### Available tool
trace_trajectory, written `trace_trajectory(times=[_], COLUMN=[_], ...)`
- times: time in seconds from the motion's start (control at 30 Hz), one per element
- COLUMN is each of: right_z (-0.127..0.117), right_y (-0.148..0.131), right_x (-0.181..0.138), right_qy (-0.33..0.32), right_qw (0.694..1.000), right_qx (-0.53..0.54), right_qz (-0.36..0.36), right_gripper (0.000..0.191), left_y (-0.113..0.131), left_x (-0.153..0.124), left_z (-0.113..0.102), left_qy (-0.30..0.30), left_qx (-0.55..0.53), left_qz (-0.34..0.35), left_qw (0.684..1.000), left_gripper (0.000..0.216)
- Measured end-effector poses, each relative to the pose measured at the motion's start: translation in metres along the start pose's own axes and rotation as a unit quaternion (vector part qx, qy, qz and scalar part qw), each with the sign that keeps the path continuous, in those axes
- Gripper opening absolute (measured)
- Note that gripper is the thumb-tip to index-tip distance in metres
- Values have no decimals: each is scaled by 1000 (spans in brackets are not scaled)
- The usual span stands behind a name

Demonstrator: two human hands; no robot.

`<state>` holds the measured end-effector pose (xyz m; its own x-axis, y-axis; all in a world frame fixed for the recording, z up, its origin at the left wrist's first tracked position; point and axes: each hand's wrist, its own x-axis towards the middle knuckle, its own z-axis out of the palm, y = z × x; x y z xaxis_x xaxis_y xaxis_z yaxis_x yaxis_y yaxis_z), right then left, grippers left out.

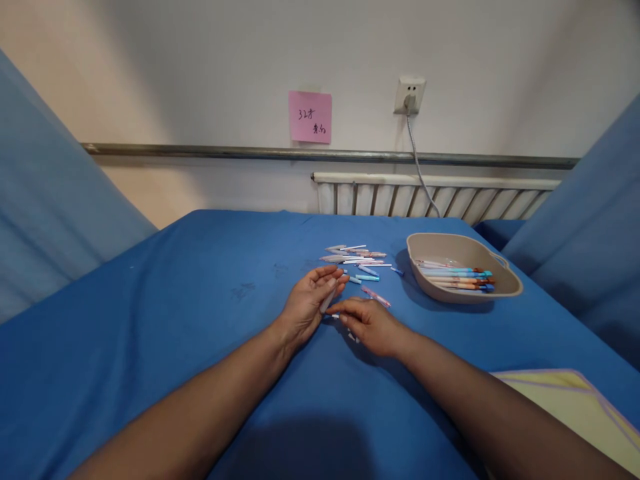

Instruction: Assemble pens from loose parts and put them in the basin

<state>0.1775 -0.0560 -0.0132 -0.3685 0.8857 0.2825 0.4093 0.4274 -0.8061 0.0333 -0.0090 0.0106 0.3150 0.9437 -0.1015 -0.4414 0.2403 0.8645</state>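
My left hand (311,298) is closed around a pale, translucent pen barrel (328,300), which slants between thumb and fingers. Close beside it, my right hand (369,325) has its thumb and index finger pinched together at the barrel's lower end. A small white piece (335,316) shows at those fingertips; its exact kind is too small to tell. Several tiny white parts (353,338) lie on the cloth beneath the right hand, partly hidden by it. Just beyond the hands are a pink pen part (376,296), a light-blue pen part (367,277) and a pile of pen barrels and white refills (353,259).
A beige basket (465,243) with several assembled pens (455,275) stands at the right on the blue cloth (150,320). A yellow cloth (565,393) lies near the right forearm. Behind are a radiator (380,197), a metal rail (225,153) and a plugged-in cable (417,160).
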Motion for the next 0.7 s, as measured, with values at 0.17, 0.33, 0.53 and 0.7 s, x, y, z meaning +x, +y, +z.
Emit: trace_trajectory(times=[0.17, 0.33, 0.53, 0.7], right_z=[-2, -5, -6, -6], right_y=[1, 3, 7, 9], right_x=[0, 0, -1, -2], right_qy=[20, 29, 18, 15], right_qw=[999, 997, 994, 994], right_qx=[2, -42, -87, -105], right_qz=[-31, -51, -61, -25], right_gripper=[35, 36, 35, 34], left_y=[4, 1, -7, 0], left_x=[-3, -2, 5, 7], left_z=[0, -7, -18, -19], left_qy=[-83, -130, -141, -105], left_qx=[8, 48, 140, 148], left_qz=[-52, -85, -53, -10], left_qw=[995, 987, 979, 983], left_gripper=[34, 39, 31, 29])
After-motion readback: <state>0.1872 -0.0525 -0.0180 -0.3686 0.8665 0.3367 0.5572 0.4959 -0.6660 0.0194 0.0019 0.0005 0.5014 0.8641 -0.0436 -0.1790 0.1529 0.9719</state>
